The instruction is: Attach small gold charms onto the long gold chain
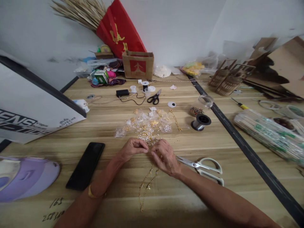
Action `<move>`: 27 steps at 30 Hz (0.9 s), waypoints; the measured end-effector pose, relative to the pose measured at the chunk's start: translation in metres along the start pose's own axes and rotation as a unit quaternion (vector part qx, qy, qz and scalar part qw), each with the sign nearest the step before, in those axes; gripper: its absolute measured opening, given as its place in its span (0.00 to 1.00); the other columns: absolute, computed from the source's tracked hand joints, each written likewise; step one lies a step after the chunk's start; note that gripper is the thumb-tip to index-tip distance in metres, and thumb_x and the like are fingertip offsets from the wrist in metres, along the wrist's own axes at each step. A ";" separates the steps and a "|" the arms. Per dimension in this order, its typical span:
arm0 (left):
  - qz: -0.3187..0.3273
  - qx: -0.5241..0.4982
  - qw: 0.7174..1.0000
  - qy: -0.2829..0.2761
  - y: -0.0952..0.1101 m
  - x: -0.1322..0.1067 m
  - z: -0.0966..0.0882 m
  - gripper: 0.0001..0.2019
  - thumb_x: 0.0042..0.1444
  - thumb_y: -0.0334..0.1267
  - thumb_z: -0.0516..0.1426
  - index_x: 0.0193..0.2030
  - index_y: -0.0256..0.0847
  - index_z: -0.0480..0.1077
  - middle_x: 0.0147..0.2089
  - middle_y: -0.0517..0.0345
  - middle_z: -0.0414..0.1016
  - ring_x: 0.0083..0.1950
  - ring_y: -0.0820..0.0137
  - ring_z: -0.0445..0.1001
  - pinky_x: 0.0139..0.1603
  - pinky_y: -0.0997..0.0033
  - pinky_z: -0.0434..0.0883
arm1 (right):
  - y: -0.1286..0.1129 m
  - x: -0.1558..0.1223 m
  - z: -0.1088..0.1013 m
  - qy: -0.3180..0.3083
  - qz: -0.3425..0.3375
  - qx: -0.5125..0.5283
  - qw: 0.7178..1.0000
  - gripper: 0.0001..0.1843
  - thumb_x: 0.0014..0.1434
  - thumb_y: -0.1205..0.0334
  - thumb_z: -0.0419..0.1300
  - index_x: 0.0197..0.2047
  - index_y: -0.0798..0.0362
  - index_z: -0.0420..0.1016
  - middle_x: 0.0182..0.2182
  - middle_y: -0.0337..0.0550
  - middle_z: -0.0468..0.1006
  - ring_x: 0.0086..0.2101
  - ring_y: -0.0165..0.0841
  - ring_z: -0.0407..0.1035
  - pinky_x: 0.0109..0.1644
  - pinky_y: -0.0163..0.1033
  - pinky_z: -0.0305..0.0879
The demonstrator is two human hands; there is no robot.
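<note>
My left hand (135, 148) is closed in a pinch, fingertips close to those of the other hand; a tiny item may be between them, too small to name. My right hand (165, 157) is closed, its fingers curled over one end of a gold beaded chain (142, 193). That chain runs down from under the right hand and lies in a loop on the table, with a few pale charms along it. Just beyond the fingertips is a pile of gold and silver beads and findings (146, 133). White-handled scissors (201, 167) lie open beside my right wrist.
A black phone (85, 165) and a purple visor (35, 177) lie to the left. Further back are black scissors (154, 97), a spool of wire (200, 122), a jar of beads (198, 107) and a paper bag (138, 65). A large white box (35, 104) stands at left.
</note>
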State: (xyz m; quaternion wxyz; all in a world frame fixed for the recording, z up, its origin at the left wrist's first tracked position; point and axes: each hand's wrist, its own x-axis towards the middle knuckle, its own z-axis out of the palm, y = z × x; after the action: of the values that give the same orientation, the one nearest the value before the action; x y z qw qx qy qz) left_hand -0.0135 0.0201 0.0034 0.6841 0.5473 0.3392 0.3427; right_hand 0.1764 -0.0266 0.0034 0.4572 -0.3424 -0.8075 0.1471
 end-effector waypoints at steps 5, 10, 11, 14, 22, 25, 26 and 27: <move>0.002 -0.015 1.000 -0.008 0.001 0.001 0.000 0.06 0.39 0.31 0.68 0.25 0.34 0.76 0.28 0.57 0.77 0.31 0.74 0.74 0.35 0.76 0.69 | 0.001 -0.001 0.001 -0.005 0.000 -0.005 1.000 0.03 0.61 0.69 0.52 0.36 0.52 0.64 0.30 0.43 0.71 0.33 0.33 0.63 0.44 0.45 0.61; -0.002 -0.012 1.000 -0.003 0.001 0.001 0.000 0.06 0.39 0.31 0.68 0.25 0.35 0.76 0.28 0.58 0.77 0.30 0.75 0.73 0.35 0.77 0.68 | 0.002 -0.002 0.002 -0.003 -0.004 -0.002 1.000 0.03 0.60 0.69 0.52 0.36 0.52 0.64 0.30 0.43 0.71 0.33 0.33 0.64 0.44 0.45 0.62; -0.004 -0.009 1.000 0.000 0.002 0.000 0.000 0.06 0.39 0.31 0.68 0.25 0.35 0.76 0.28 0.58 0.77 0.30 0.75 0.73 0.35 0.77 0.68 | 0.003 -0.003 0.002 -0.002 -0.004 -0.001 1.000 0.03 0.60 0.69 0.52 0.36 0.52 0.64 0.30 0.42 0.71 0.33 0.33 0.64 0.44 0.45 0.62; -0.014 -0.001 1.000 0.006 0.002 0.000 -0.001 0.07 0.39 0.32 0.68 0.26 0.34 0.76 0.28 0.58 0.77 0.30 0.75 0.73 0.34 0.77 0.68 | 0.003 -0.003 0.002 -0.003 -0.001 -0.002 1.000 0.03 0.60 0.69 0.53 0.36 0.52 0.64 0.30 0.42 0.71 0.33 0.33 0.64 0.45 0.45 0.62; -0.020 -0.009 1.000 0.010 0.003 0.000 0.001 0.06 0.38 0.31 0.68 0.25 0.34 0.77 0.27 0.59 0.78 0.29 0.76 0.73 0.33 0.78 0.67 | 0.002 -0.001 0.001 0.002 -0.002 -0.009 1.000 0.03 0.61 0.69 0.53 0.36 0.52 0.64 0.29 0.42 0.71 0.32 0.33 0.64 0.45 0.45 0.62; -0.025 -0.007 1.000 0.011 0.003 0.000 0.001 0.06 0.38 0.31 0.68 0.25 0.35 0.77 0.27 0.59 0.78 0.29 0.76 0.73 0.34 0.79 0.68 | 0.002 -0.001 0.001 0.005 -0.003 -0.005 1.000 0.03 0.60 0.69 0.53 0.36 0.52 0.64 0.29 0.42 0.71 0.32 0.33 0.65 0.45 0.45 0.62; -0.027 -0.006 1.000 0.010 0.003 0.000 0.001 0.06 0.38 0.31 0.68 0.25 0.35 0.77 0.27 0.59 0.78 0.29 0.76 0.73 0.34 0.78 0.68 | 0.003 -0.001 0.001 0.005 -0.003 -0.003 1.000 0.03 0.60 0.69 0.53 0.37 0.52 0.64 0.29 0.42 0.71 0.32 0.33 0.65 0.45 0.45 0.62; -0.029 -0.003 1.000 0.009 0.003 0.000 0.001 0.06 0.38 0.31 0.68 0.25 0.35 0.77 0.27 0.59 0.78 0.29 0.76 0.74 0.34 0.78 0.68 | 0.003 -0.001 0.001 0.006 -0.004 -0.003 1.000 0.03 0.60 0.69 0.53 0.37 0.52 0.64 0.29 0.42 0.71 0.32 0.33 0.64 0.45 0.45 0.62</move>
State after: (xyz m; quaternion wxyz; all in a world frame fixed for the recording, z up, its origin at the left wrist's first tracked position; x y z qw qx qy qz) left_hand -0.0131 0.0200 0.0064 0.6924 0.5317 0.3600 0.3291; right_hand 0.1768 -0.0253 0.0004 0.4617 -0.3418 -0.8063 0.1410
